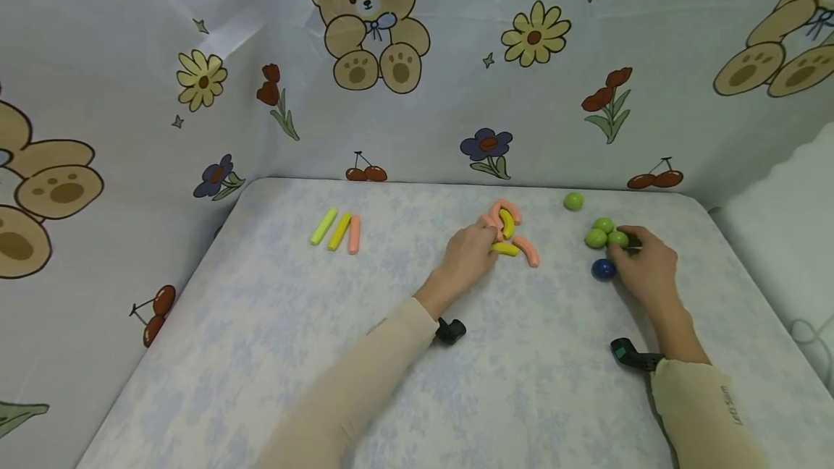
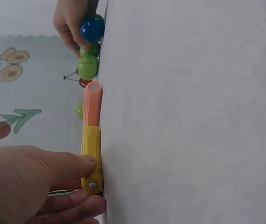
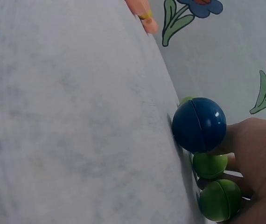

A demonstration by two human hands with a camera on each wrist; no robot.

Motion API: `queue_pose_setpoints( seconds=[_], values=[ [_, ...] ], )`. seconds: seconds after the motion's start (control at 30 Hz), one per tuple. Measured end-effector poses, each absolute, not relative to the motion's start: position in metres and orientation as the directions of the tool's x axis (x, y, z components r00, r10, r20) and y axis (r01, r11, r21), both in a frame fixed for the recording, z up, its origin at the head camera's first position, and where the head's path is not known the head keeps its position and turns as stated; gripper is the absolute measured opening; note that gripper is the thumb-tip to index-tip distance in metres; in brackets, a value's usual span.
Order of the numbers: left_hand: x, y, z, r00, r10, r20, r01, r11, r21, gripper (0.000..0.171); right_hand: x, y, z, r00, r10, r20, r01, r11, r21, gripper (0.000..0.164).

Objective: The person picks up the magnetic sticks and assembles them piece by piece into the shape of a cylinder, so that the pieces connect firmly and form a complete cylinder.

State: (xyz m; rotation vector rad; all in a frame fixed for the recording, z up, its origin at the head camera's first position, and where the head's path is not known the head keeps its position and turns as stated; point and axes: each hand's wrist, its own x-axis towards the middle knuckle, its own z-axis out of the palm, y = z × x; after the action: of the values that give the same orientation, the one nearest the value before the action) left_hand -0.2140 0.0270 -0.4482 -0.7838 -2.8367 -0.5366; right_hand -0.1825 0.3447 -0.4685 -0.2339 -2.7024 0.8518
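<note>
My left hand (image 1: 465, 259) is at a cluster of short curved toy rods. In the left wrist view its thumb lies across a yellow curved rod (image 2: 91, 140), with the other fingers on the far side. A pink curved rod (image 1: 526, 250) meets that yellow one at its end. More pink rods and another yellow curved rod (image 1: 507, 223) lie just beyond my fingertips. My right hand (image 1: 648, 266) pinches a green ball (image 1: 617, 239) between thumb and fingers. Two other green balls (image 1: 596, 238) touch it. A blue ball (image 1: 603, 270) sits close to the right thumb.
Straight green, yellow (image 1: 339, 231) and pink rods lie side by side at the back left of the table (image 1: 260, 353). One single green ball (image 1: 573, 201) is near the back edge. A patterned cloth (image 1: 449, 35) hangs behind the table.
</note>
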Motion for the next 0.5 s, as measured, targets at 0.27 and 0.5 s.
queue_pose_setpoints(
  seconds=[0.27, 0.5],
  values=[
    [-0.217, -0.003, -0.445, -0.885, 0.445, 0.138, 0.465, 0.816, 0.343, 0.001, -0.184, 0.342, -0.460, -0.920, 0.309, 0.240, 0.097, 0.775, -0.625, 0.047],
    [-0.216, -0.041, -0.446, -0.924, 0.362, 0.126, 0.378, 0.802, 0.463, 0.005, -0.180, 0.320, -0.442, -0.928, 0.204, 0.312, -0.026, 0.800, -0.599, 0.041]
  ],
)
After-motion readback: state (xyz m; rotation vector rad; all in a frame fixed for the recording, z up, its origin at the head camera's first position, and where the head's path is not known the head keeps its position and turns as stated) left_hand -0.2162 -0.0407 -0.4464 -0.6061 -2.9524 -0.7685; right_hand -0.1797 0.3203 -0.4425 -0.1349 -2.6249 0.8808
